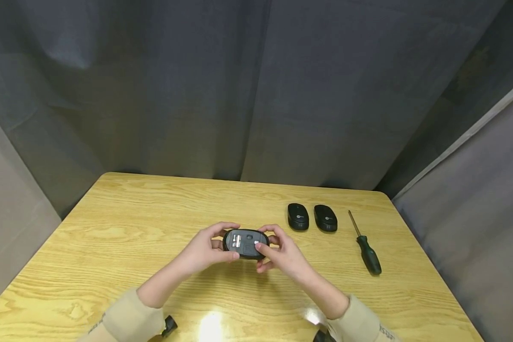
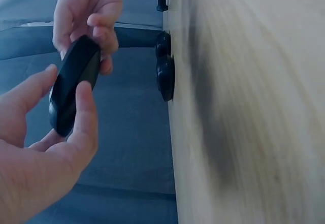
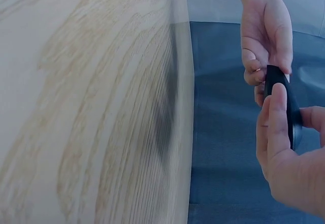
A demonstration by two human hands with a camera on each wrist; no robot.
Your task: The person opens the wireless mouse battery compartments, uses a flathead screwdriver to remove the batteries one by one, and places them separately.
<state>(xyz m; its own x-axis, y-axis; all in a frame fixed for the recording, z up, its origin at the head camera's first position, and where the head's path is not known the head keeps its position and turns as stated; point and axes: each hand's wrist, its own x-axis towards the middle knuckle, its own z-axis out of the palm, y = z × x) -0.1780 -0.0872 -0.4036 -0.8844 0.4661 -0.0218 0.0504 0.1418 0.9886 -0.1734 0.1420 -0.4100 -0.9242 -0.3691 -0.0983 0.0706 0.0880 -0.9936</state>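
Note:
A black computer mouse [image 1: 244,243] is held above the table between both hands, its underside with a white label facing the head camera. My left hand [image 1: 208,247] grips the mouse's left end, thumb along the near edge and fingers at the far side. At the other end my right hand [image 1: 284,253] holds it, the thumb lying on the underside near a small pale spot. In the left wrist view the mouse [image 2: 75,84] appears edge-on between the fingers of both hands. The right wrist view also has the mouse [image 3: 284,102] side-on, partly hidden by fingers.
Two more black mice stand to the right on the wooden table [image 1: 124,228]: one mouse [image 1: 298,217] and, beside it, another mouse [image 1: 326,218]. Further right lies a screwdriver [image 1: 369,254] with a dark green handle. A grey curtain [image 1: 188,95] hangs behind the table.

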